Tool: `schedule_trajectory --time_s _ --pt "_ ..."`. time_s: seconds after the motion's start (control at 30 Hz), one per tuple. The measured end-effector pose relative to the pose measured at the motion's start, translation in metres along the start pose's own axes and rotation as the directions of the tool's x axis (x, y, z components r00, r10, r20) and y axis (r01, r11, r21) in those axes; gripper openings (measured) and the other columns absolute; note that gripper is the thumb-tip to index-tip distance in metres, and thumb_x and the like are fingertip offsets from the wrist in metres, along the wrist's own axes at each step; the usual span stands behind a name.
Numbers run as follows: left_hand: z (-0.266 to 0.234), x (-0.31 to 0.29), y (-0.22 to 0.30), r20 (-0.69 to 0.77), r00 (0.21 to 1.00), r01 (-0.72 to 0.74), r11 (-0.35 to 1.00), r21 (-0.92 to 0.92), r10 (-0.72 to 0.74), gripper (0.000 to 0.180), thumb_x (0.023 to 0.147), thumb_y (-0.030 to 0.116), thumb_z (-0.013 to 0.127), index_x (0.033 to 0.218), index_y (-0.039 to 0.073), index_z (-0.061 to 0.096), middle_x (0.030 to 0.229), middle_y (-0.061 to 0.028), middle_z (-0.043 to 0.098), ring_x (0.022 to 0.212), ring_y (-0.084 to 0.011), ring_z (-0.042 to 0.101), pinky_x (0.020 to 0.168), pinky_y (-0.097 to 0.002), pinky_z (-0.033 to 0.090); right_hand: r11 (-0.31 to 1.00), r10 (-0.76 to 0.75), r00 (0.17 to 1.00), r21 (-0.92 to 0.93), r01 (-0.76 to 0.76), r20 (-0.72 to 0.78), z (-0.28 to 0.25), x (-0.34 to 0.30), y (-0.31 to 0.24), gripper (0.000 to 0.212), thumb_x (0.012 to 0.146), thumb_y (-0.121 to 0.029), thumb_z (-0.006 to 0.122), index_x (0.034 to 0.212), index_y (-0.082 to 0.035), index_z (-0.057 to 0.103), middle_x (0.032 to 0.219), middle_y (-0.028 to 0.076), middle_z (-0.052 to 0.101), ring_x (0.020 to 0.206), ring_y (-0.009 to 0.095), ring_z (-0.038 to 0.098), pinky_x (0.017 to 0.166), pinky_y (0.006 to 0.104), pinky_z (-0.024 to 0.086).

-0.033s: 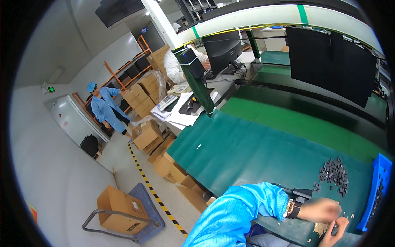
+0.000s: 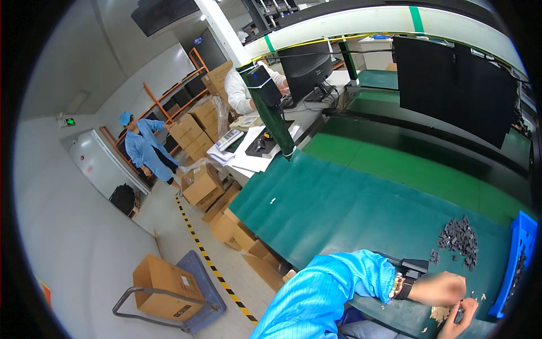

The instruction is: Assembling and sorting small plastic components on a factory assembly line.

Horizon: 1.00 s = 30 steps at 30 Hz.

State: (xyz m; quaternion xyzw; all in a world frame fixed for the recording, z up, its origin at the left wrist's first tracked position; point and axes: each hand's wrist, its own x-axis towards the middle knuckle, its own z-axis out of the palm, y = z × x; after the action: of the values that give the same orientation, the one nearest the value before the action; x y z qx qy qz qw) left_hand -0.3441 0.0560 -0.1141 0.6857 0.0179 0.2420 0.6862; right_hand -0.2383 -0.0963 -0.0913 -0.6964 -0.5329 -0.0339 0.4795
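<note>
At the near right of the green-topped bench, my left hand (image 2: 439, 288) is curled closed, its fingers partly blurred. Close against its fingertips, my right hand (image 2: 463, 320) pinches what looks like a small dark piece (image 2: 460, 309). What the left fingers hold is hidden. Small pale beige scraps (image 2: 439, 314) lie under and around both hands. Just beyond them is a loose pile of small dark grey pieces (image 2: 459, 238). A blue bin (image 2: 526, 229) at the right edge contains more dark pieces. A black device (image 2: 415, 264) is strapped at my left wrist.
A green mat (image 2: 316, 203) covers the bench, with a green belt surface (image 2: 395, 164) beyond it. A black panel (image 2: 451, 90) hangs above. Cardboard boxes (image 2: 203, 186) and a trolley (image 2: 209, 305) stand left. One person (image 2: 148, 147) stands by shelves; another (image 2: 237, 90) sits behind a monitor (image 2: 305, 70).
</note>
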Motion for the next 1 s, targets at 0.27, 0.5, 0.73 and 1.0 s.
schedule_trajectory --time_s 0.27,0.5,0.73,1.0 --pt "-0.005 0.001 0.000 -0.015 1.000 -0.010 1.000 0.015 0.010 0.023 0.082 0.014 0.080 0.089 0.004 0.061 0.086 -0.0049 0.063 0.078 -0.0149 0.061 0.065 -0.0305 0.049 0.999 -0.040 0.995 -0.027 0.037 -0.094 0.009 0.000 -0.005 0.009 0.086 0.000 0.075 0.092 0.001 0.068 0.088 0.013 0.064 0.082 0.028 0.062 0.075 0.0368 0.051" --pt "-0.006 0.003 -0.007 -0.034 0.999 -0.022 1.000 0.022 0.022 0.023 0.080 0.013 0.081 0.086 0.003 0.061 0.084 -0.0052 0.064 0.077 -0.0149 0.062 0.065 -0.0301 0.049 0.989 -0.096 0.988 -0.122 0.081 -0.123 0.011 0.004 -0.012 0.010 0.084 -0.001 0.076 0.091 0.000 0.069 0.086 0.015 0.064 0.081 0.031 0.062 0.075 0.0408 0.052" --pt "-0.004 0.001 -0.007 -0.055 0.998 0.004 1.000 -0.022 -0.005 0.023 0.078 0.012 0.082 0.083 0.002 0.062 0.081 -0.0050 0.066 0.074 -0.0139 0.063 0.063 -0.0300 0.049 0.989 -0.091 0.989 -0.127 0.076 -0.120 0.010 0.001 -0.013 0.009 0.085 -0.001 0.076 0.091 0.001 0.069 0.084 0.015 0.064 0.080 0.032 0.061 0.074 0.0412 0.051" --pt "-0.004 0.001 -0.005 -0.077 0.997 0.000 1.000 0.015 0.001 0.021 0.077 0.009 0.081 0.083 0.002 0.063 0.080 -0.0040 0.067 0.072 -0.0130 0.061 0.062 -0.0293 0.048 0.989 -0.093 0.987 -0.124 0.077 -0.128 0.011 0.001 -0.012 0.010 0.085 -0.004 0.077 0.090 0.001 0.069 0.084 0.015 0.064 0.078 0.031 0.061 0.071 0.0402 0.051"
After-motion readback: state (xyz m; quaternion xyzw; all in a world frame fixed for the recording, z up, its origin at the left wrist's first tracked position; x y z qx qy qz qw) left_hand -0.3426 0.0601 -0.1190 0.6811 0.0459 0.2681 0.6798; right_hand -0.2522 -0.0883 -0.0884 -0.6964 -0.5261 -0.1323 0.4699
